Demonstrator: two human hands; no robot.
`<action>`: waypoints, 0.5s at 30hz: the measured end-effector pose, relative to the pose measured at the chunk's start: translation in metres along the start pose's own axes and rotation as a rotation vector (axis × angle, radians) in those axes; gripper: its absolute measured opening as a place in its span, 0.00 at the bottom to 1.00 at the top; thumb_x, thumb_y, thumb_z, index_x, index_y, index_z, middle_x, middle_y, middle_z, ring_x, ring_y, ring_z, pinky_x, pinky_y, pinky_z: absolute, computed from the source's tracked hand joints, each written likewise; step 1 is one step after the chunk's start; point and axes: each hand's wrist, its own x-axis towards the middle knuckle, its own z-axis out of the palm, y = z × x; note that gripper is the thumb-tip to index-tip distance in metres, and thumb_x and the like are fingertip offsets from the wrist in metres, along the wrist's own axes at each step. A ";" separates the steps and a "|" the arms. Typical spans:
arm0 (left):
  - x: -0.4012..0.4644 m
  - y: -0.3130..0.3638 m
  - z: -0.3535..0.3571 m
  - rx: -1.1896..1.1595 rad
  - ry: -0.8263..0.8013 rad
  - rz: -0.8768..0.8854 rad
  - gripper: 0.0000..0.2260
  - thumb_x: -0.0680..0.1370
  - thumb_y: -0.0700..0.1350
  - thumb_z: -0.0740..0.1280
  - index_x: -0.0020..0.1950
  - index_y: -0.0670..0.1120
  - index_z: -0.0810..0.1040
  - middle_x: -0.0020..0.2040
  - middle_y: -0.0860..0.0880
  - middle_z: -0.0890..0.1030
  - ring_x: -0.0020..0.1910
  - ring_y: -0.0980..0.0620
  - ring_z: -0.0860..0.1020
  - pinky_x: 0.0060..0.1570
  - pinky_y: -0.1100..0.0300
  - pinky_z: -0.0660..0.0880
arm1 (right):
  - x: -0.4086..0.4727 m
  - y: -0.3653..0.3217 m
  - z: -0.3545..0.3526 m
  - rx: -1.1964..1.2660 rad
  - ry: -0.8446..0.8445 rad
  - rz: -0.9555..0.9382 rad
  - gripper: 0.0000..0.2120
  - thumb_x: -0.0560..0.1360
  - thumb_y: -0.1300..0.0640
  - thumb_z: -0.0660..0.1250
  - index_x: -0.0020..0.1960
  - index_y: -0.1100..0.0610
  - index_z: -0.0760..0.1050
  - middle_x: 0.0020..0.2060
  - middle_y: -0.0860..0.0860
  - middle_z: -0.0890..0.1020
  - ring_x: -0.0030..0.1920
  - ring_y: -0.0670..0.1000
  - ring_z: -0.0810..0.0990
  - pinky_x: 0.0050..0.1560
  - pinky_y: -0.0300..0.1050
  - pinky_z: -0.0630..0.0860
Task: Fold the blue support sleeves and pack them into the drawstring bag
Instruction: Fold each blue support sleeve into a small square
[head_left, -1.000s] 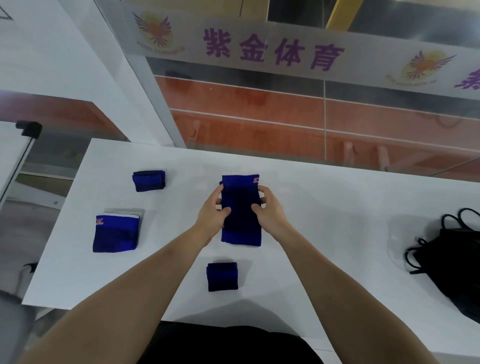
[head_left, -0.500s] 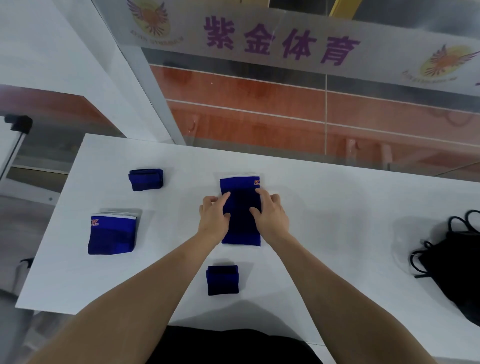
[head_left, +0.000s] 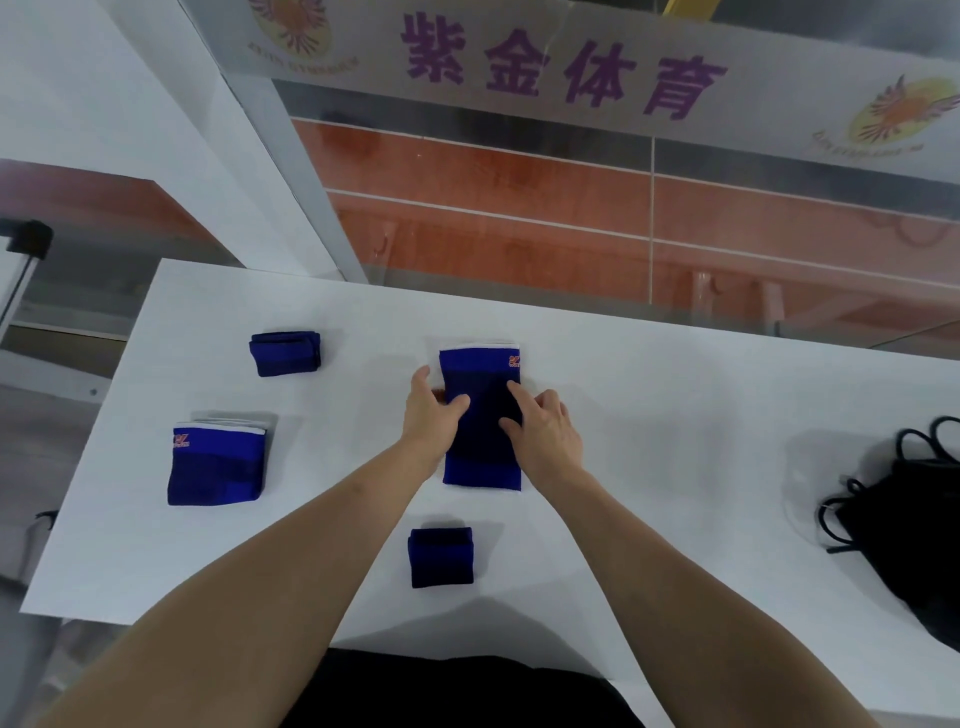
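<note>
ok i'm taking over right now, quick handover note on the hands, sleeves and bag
Left hand and right hand: both flat on the long sleeve at table centre, nothing gripped.
Folded: two small sleeves, one far left, one near the table edge.
Wide sleeve lies at the left, possibly still to fold.
Drawstring bag sits at the right; nothing seen packed.
Left: fold, then pack all.

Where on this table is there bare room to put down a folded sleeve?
The widest bare stretch lies between the long sleeve under both hands and the black drawstring bag. Another runs along the near left edge, below the flat sleeve. The middle is crowded: left hand, right hand, and small folded sleeve.
</note>
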 end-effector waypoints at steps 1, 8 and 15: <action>0.001 0.001 0.000 -0.056 -0.031 -0.048 0.29 0.82 0.46 0.67 0.79 0.50 0.57 0.62 0.50 0.76 0.59 0.49 0.77 0.58 0.51 0.77 | 0.000 0.000 -0.001 -0.001 0.000 -0.005 0.26 0.85 0.46 0.61 0.80 0.42 0.58 0.67 0.51 0.70 0.67 0.54 0.71 0.53 0.49 0.78; -0.012 0.014 0.010 0.063 -0.143 -0.019 0.08 0.84 0.43 0.56 0.58 0.46 0.74 0.55 0.46 0.80 0.50 0.47 0.78 0.53 0.50 0.78 | 0.001 0.004 -0.007 0.396 0.005 0.050 0.26 0.82 0.53 0.67 0.77 0.46 0.66 0.66 0.50 0.73 0.64 0.53 0.76 0.62 0.53 0.79; -0.036 0.034 0.007 -0.048 -0.250 0.142 0.10 0.85 0.45 0.55 0.65 0.53 0.70 0.61 0.51 0.79 0.60 0.49 0.78 0.62 0.45 0.76 | -0.005 -0.010 -0.050 1.028 0.079 0.098 0.11 0.84 0.57 0.60 0.64 0.53 0.76 0.52 0.48 0.84 0.50 0.47 0.82 0.48 0.43 0.76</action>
